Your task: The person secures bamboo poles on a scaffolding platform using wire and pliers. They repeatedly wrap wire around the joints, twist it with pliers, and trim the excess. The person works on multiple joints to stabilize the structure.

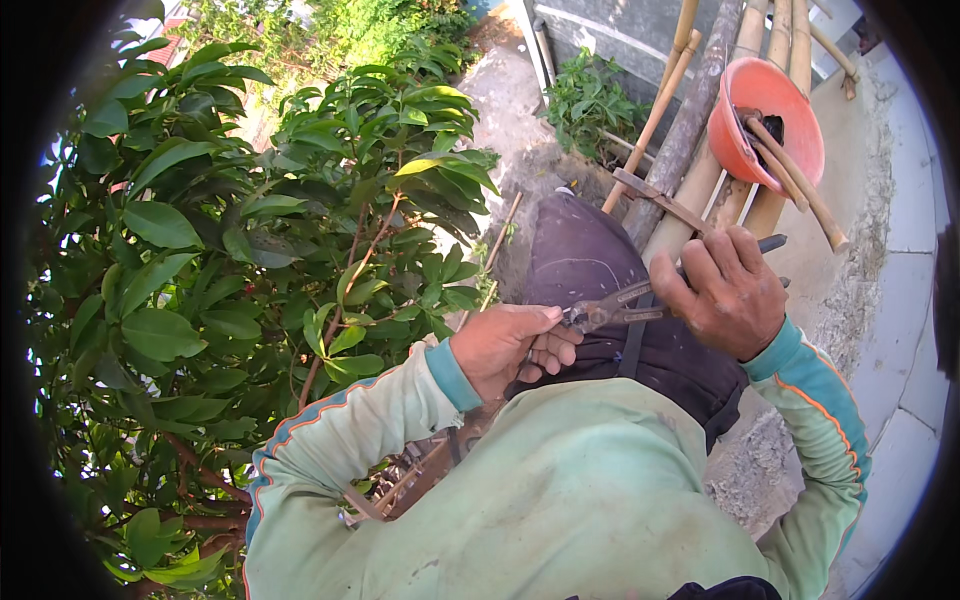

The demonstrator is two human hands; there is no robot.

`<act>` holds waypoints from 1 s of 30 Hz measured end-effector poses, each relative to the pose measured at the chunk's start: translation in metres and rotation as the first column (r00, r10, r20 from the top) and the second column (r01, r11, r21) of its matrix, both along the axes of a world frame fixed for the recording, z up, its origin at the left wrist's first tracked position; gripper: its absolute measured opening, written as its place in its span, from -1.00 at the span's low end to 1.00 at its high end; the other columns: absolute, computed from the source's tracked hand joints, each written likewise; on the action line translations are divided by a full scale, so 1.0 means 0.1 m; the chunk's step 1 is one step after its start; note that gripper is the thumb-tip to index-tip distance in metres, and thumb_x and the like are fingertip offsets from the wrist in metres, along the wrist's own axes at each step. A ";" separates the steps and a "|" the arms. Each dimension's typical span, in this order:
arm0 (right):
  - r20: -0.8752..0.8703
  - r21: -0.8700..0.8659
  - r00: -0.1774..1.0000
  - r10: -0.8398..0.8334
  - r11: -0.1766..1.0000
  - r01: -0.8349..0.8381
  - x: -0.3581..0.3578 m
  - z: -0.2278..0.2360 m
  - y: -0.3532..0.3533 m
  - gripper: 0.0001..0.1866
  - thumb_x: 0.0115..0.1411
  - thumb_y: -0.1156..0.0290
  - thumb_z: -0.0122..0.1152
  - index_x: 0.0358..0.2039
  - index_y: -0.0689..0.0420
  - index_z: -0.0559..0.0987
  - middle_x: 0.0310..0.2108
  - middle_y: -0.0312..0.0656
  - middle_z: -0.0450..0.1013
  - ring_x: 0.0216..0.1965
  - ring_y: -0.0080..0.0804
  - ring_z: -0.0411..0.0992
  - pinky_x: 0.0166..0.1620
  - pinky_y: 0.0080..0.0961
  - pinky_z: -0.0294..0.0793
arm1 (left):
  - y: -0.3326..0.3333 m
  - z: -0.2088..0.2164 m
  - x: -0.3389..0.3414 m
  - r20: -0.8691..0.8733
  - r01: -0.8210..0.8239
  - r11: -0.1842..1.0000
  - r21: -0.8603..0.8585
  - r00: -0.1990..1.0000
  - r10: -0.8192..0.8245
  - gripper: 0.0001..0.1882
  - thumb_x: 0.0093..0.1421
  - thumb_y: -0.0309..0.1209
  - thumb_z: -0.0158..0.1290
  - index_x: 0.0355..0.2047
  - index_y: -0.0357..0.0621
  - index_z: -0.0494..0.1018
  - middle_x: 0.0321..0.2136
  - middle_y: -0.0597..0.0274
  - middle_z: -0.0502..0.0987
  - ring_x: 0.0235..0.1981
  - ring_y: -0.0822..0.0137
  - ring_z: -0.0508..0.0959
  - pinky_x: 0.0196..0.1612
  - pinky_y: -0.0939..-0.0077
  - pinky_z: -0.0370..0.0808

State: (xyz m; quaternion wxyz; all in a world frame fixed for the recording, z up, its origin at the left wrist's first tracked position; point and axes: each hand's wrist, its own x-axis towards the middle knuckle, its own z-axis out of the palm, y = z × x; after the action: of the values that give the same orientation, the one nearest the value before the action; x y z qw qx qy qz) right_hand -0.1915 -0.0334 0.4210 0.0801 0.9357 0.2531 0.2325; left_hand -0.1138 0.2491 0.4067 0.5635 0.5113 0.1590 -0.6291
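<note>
On the far left I see a leafy bush [230, 260] filling that side of the view, its thin brown stems running up between the leaves. Next comes my left hand [510, 345], in a pale green sleeve, fingers curled in a pinch at the nose of the pliers [625, 305]; whatever it grips there is too small for me to make out. The pliers lie across a dark cloth [590, 270] over my lap, between both hands. My right hand [725, 295] is clenched around the pliers' handles, whose dark tips stick out past the knuckles. Behind it, bamboo poles [700, 130] lean together, and an orange bowl [765, 120] sits tilted against them with a few short sticks inside. Furthest right is pale concrete paving [915, 250].
</note>
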 end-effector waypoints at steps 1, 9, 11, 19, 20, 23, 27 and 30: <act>-0.005 0.010 1.000 -0.014 1.000 0.014 0.00 -0.01 0.02 -0.82 0.06 0.36 0.19 -0.28 0.02 0.53 -0.50 -0.32 0.27 -0.41 -0.39 0.33 -0.23 -0.38 0.36 | 0.01 -0.03 -0.03 0.062 -0.041 0.999 -0.014 0.997 0.041 -0.64 0.40 -0.19 0.01 -0.16 -0.33 0.51 -0.40 0.12 0.61 -0.43 0.39 0.56 -0.31 0.49 0.48; -0.085 0.016 0.982 -0.167 0.986 0.169 0.01 -0.04 0.18 -0.79 0.07 0.36 0.21 -0.25 0.03 0.50 -0.50 -0.31 0.25 -0.41 -0.36 0.32 -0.24 -0.37 0.34 | 0.00 -0.31 -0.01 0.459 -0.274 0.953 -0.128 0.836 0.302 -0.83 0.34 -0.37 0.11 -0.34 -0.21 0.48 -0.57 0.40 0.38 -0.56 0.60 0.31 -0.47 0.73 0.21; -0.102 0.037 0.973 -0.209 0.976 0.213 0.03 -0.09 0.20 -0.76 0.05 0.36 0.24 -0.24 0.04 0.49 -0.50 -0.30 0.25 -0.41 -0.34 0.33 -0.25 -0.35 0.33 | -0.03 -0.33 0.09 0.533 -0.249 0.960 -0.128 0.799 0.278 -0.84 0.33 -0.38 0.10 -0.38 -0.19 0.46 -0.57 0.42 0.36 -0.57 0.62 0.23 -0.48 0.71 0.15; -0.563 0.575 0.822 -0.087 0.673 0.466 -0.14 -0.34 0.47 -0.69 0.12 0.38 0.32 -0.13 0.16 0.48 -0.38 -0.08 0.41 -0.37 -0.11 0.42 -0.24 -0.23 0.42 | -0.36 -0.16 0.22 0.780 -0.252 0.864 -0.436 0.374 0.502 -0.78 0.34 -0.38 0.07 -0.45 -0.12 0.36 -0.51 0.43 0.35 -0.52 0.60 0.15 -0.44 0.63 0.09; -0.631 0.633 0.776 0.011 0.585 0.507 -0.17 -0.36 0.49 -0.68 0.16 0.38 0.31 -0.11 0.18 0.49 -0.34 -0.05 0.45 -0.35 -0.08 0.44 -0.23 -0.21 0.44 | -0.36 -0.17 0.24 0.780 -0.229 0.860 -0.456 0.363 0.510 -0.79 0.34 -0.38 0.07 -0.45 -0.12 0.35 -0.50 0.42 0.35 -0.51 0.59 0.15 -0.43 0.62 0.09; -0.748 0.604 0.336 0.572 0.380 0.701 -0.15 -0.23 0.39 -0.64 0.23 0.31 0.31 -0.05 0.21 0.48 -0.28 0.01 0.51 -0.31 -0.03 0.49 -0.23 -0.21 0.46 | -0.35 -0.18 0.27 0.744 -0.162 0.844 -0.511 0.408 0.529 -0.81 0.34 -0.42 0.04 -0.44 -0.12 0.34 -0.47 0.37 0.37 -0.49 0.56 0.17 -0.40 0.60 0.11; -0.510 0.857 0.779 0.364 0.285 0.428 -0.26 -0.20 0.53 -0.64 0.36 0.24 0.21 0.00 0.24 0.46 -0.45 0.02 0.48 -0.44 -0.11 0.49 -0.28 -0.26 0.45 | -0.40 0.00 0.31 0.770 -0.140 0.843 -0.519 0.353 0.532 -0.82 0.34 -0.42 0.04 -0.43 -0.12 0.34 -0.47 0.34 0.38 -0.46 0.53 0.18 -0.35 0.57 0.14; -0.657 0.754 0.640 0.400 0.325 0.571 -0.27 -0.09 0.47 -0.65 0.41 0.21 0.13 0.00 0.25 0.47 -0.49 -0.04 0.48 -0.50 -0.30 0.50 -0.35 -0.30 0.45 | -0.41 0.05 0.32 0.812 -0.047 0.854 -0.518 0.288 0.508 -0.80 0.35 -0.37 0.06 -0.42 -0.12 0.34 -0.46 0.30 0.40 -0.43 0.51 0.21 -0.29 0.55 0.17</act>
State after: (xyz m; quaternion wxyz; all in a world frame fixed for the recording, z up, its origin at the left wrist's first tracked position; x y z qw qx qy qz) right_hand -0.2190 0.0140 0.4125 -0.5768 0.8117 0.0181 -0.0895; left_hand -0.0823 0.2077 0.4120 0.7441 0.6126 -0.2331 -0.1291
